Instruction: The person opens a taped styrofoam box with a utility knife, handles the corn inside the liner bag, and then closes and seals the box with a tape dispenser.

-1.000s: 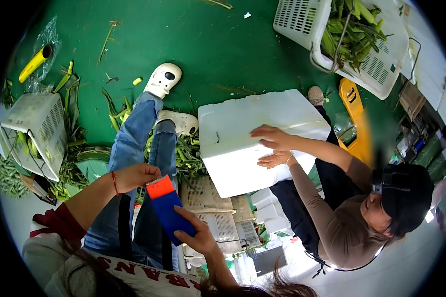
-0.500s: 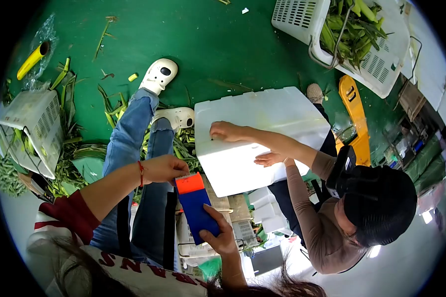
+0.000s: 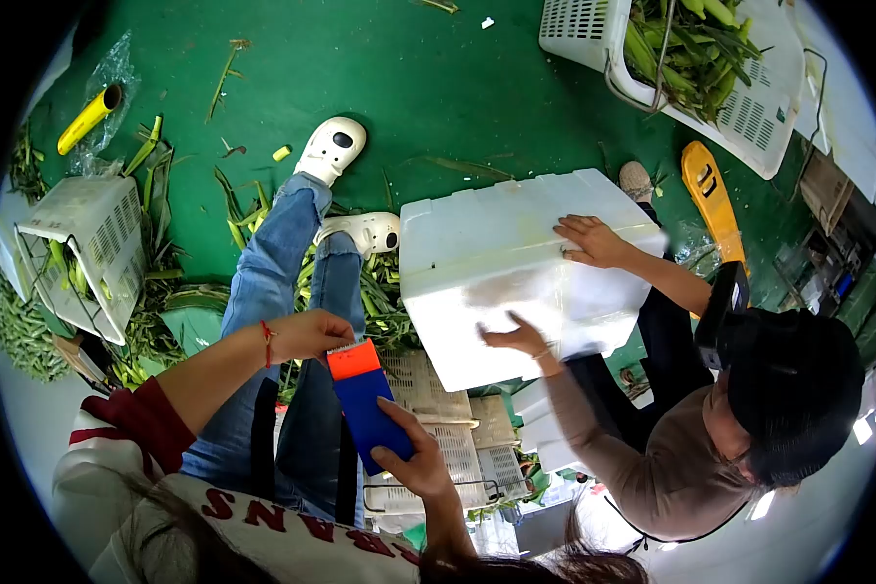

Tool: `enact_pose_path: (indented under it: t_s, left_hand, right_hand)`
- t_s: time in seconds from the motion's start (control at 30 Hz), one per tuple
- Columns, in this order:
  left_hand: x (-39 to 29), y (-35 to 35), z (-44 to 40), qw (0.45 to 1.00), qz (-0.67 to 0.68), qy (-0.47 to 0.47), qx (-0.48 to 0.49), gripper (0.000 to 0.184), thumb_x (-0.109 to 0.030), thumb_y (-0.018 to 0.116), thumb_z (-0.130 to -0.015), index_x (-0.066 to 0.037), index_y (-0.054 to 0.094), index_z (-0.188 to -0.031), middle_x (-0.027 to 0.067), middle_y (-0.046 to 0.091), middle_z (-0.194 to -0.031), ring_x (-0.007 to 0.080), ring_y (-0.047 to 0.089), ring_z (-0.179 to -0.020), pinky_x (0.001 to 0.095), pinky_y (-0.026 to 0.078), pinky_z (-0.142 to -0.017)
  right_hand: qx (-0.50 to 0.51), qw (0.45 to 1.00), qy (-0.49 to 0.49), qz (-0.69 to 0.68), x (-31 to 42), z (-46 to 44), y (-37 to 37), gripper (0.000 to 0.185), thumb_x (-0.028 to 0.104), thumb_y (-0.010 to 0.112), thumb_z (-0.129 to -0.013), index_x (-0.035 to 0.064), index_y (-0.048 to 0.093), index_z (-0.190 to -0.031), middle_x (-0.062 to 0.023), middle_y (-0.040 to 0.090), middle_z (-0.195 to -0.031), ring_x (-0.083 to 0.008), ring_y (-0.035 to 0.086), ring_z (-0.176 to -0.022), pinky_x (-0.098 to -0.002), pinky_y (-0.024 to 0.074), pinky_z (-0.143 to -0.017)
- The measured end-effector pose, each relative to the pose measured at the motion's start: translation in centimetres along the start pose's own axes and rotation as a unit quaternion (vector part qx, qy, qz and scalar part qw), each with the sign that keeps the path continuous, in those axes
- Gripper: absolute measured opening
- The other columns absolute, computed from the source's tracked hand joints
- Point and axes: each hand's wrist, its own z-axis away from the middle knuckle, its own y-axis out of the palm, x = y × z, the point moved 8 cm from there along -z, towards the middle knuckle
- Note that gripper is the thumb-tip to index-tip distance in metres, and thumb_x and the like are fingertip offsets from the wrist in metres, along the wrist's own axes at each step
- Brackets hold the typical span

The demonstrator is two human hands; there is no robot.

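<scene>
A flat blue item with an orange end and a pale toothed edge [image 3: 360, 409] is held between my two hands; its exact kind I cannot make out. At the orange end, the fingers of my left hand [image 3: 316, 336], with a red string on its wrist, pinch the toothed edge. My right hand [image 3: 414, 453] grips the lower blue part, thumb on one side and fingers on the other. Beyond them stands a large white foam box [image 3: 457, 326]. A co-worker's hand [image 3: 594, 241] rests on its top, and the other hand [image 3: 516, 336] is by its near side.
The co-worker [image 3: 672, 438] sits on the right. White crates [image 3: 107, 234] with green husks stand left and another crate [image 3: 749, 127] at upper right. A yellow tool [image 3: 715, 200] lies beyond the box. Husks and a yellow tube [image 3: 88, 122] litter the green floor [image 3: 438, 78].
The view has shifted slightly. One co-worker's hand has moved from the box's left edge to the right across its top; the other has moved left along its near side. My hands keep their grip.
</scene>
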Motion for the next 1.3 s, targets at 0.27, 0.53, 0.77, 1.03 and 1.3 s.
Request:
enact_pose_path:
  t_s: [0.27,0.53,0.77,1.03,1.3]
  left_hand:
    - [-0.5,2.3,-1.1,0.998,-0.067,-0.001,0.004,0.017,-0.019,0.055,-0.093,-0.004,0.062,-0.09,-0.0038,0.06,-0.078,0.0026,0.055,-0.071,0.02,0.046,-0.063]
    - [1.2,3.5,-2.0,0.997,-0.077,-0.014,0.001,0.014,-0.016,0.053,-0.093,-0.005,0.061,-0.09,-0.0085,0.051,-0.072,-0.0003,0.042,-0.065,0.0181,0.034,-0.056]
    - [4.2,2.9,-2.4,0.999,-0.028,-0.016,0.008,0.015,-0.019,0.055,-0.093,-0.007,0.062,-0.091,-0.0086,0.056,-0.076,-0.0011,0.047,-0.067,0.0164,0.037,-0.058]
    - [3.0,3.4,-1.8,0.995,-0.093,-0.021,-0.005,0.017,-0.019,0.053,-0.094,-0.005,0.062,-0.089,-0.007,0.056,-0.076,0.0001,0.047,-0.069,0.0184,0.038,-0.061]
    - [1.2,5.1,-3.6,0.977,-0.208,0.032,-0.034,0.018,-0.018,0.055,-0.092,-0.003,0.063,-0.088,-0.0024,0.06,-0.075,0.004,0.051,-0.072,0.0205,0.042,-0.066]
  right_hand:
    - [-0.032,0.998,-0.034,-0.031,-2.2,2.3,-1.2,0.059,0.008,0.07,-0.079,0.0079,0.047,-0.132,-0.0116,0.058,-0.12,-0.015,0.056,-0.101,-0.0295,0.0451,-0.088]
    - [-0.05,0.995,-0.07,-0.058,-4.6,3.4,-1.3,0.056,0.009,0.069,-0.081,0.0069,0.046,-0.132,-0.0128,0.058,-0.118,-0.0156,0.055,-0.099,-0.0291,0.0453,-0.087]
    - [-0.045,0.994,-0.068,-0.068,-5.7,3.5,-0.4,0.056,0.007,0.068,-0.081,0.0061,0.046,-0.132,-0.0124,0.058,-0.118,-0.0143,0.055,-0.099,-0.0284,0.0448,-0.087]
    - [-0.036,0.993,-0.059,-0.095,-7.2,3.8,-0.3,0.061,0.016,0.071,-0.081,0.0033,0.043,-0.134,-0.0125,0.052,-0.124,-0.0165,0.051,-0.106,-0.0294,0.0417,-0.092]
    - [-0.054,0.989,-0.077,-0.114,-7.1,5.0,-2.7,0.065,0.025,0.072,-0.081,0.001,0.043,-0.134,-0.0135,0.05,-0.125,-0.0175,0.053,-0.104,-0.0302,0.0442,-0.089]
